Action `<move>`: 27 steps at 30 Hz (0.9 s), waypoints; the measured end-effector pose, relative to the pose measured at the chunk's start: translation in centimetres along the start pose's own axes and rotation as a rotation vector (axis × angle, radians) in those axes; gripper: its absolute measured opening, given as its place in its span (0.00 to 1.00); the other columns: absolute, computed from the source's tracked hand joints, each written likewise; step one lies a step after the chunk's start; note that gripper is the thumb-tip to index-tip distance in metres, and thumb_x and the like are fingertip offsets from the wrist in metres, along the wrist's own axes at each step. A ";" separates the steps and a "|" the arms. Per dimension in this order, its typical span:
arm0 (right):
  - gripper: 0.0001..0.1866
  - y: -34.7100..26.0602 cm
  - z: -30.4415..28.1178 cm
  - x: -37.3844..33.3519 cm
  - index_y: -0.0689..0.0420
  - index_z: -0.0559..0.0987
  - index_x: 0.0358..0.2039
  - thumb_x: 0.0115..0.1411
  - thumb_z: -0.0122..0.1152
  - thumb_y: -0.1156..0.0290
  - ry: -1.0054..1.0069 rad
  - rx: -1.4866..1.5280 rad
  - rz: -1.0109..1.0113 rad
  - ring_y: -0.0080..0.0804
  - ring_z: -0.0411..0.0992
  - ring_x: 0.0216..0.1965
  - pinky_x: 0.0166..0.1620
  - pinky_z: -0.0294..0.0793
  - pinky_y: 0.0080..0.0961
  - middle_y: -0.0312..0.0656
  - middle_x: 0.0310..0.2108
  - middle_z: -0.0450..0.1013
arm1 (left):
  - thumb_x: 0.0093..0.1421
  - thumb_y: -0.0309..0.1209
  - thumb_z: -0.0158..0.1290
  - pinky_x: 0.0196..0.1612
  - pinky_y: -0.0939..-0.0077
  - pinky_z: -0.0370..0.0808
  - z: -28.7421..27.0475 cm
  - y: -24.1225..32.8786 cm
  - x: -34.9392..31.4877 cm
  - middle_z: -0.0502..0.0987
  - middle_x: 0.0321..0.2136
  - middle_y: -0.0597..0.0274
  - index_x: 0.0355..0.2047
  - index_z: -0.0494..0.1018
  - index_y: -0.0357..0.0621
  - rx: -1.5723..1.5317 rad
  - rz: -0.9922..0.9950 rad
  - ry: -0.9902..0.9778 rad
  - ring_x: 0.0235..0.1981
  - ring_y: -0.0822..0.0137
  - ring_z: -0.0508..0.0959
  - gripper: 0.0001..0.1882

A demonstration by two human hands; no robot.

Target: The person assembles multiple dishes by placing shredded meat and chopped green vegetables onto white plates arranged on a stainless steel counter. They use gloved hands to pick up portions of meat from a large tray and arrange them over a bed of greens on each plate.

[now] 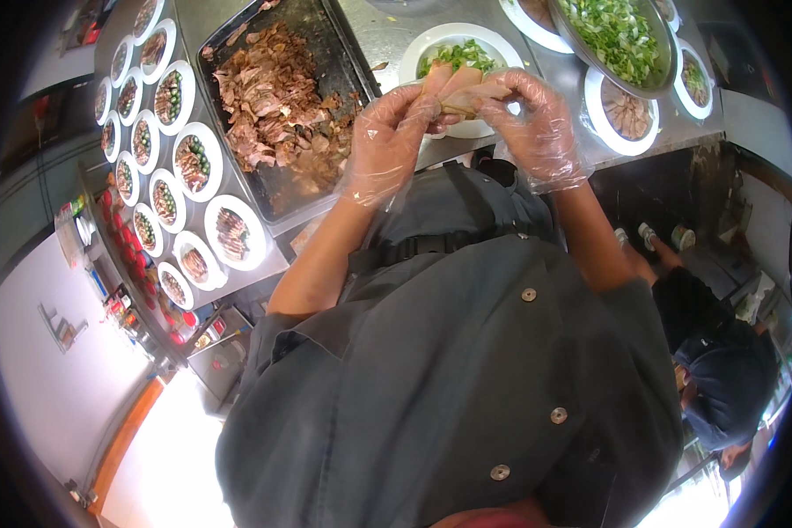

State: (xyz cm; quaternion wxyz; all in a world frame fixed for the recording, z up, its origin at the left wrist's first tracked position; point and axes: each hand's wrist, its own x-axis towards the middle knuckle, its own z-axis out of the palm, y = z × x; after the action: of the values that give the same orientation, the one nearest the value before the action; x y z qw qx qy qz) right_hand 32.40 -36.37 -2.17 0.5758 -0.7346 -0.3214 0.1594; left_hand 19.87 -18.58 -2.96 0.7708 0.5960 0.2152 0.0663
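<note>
Both my hands wear clear plastic gloves. Between them, over a white plate (418,55), I hold several thin meat slices (459,88) fanned side by side. My left hand (392,132) pinches the slices at their left end. At the right end, the fingers of my right hand (532,123) grip them. Chopped green vegetables (466,57) lie on the plate beneath, partly hidden by the slices and my fingers. Just left of my left hand is a dark baking tray (282,198) heaped with sliced cooked meat (273,97).
Many filled white plates (233,233) stand in rows on the left. At the right, a metal bowl of chopped greens (612,40) overlaps plates, one with meat slices (629,114). A person in dark clothes (722,370) is at the far right. The steel table's (431,157) near edge runs before me.
</note>
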 end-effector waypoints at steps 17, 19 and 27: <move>0.13 0.2 -3.4 1.2 0.65 0.86 0.44 0.65 0.75 0.69 -0.299 -0.170 0.211 0.20 0.69 0.35 0.41 0.74 0.25 0.34 0.33 0.78 | 0.75 0.27 0.58 0.47 0.75 0.84 -0.2 0.2 0.0 0.87 0.43 0.54 0.59 0.77 0.29 -0.009 -0.063 -0.111 0.43 0.68 0.87 0.17; 0.11 0.3 -3.0 0.9 0.64 0.87 0.43 0.65 0.74 0.70 -0.271 0.025 0.250 0.19 0.71 0.36 0.42 0.75 0.24 0.33 0.34 0.79 | 0.74 0.26 0.59 0.48 0.71 0.86 0.0 0.2 0.0 0.87 0.44 0.51 0.59 0.77 0.30 0.048 -0.026 -0.114 0.44 0.63 0.88 0.17; 0.11 3.6 -1.5 -0.4 0.63 0.87 0.46 0.67 0.71 0.71 -0.246 0.292 0.437 0.23 0.79 0.44 0.50 0.80 0.26 0.37 0.41 0.85 | 0.73 0.23 0.59 0.47 0.74 0.85 0.2 -1.2 0.7 0.87 0.45 0.53 0.61 0.75 0.31 0.078 -0.150 -0.167 0.44 0.66 0.88 0.18</move>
State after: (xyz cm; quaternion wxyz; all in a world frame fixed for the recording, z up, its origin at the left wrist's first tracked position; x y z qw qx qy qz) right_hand 34.00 -38.23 -5.18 0.5844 -0.6709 -0.1965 0.4120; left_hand 20.43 -18.87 -4.19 0.7652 0.6110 0.1967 -0.0497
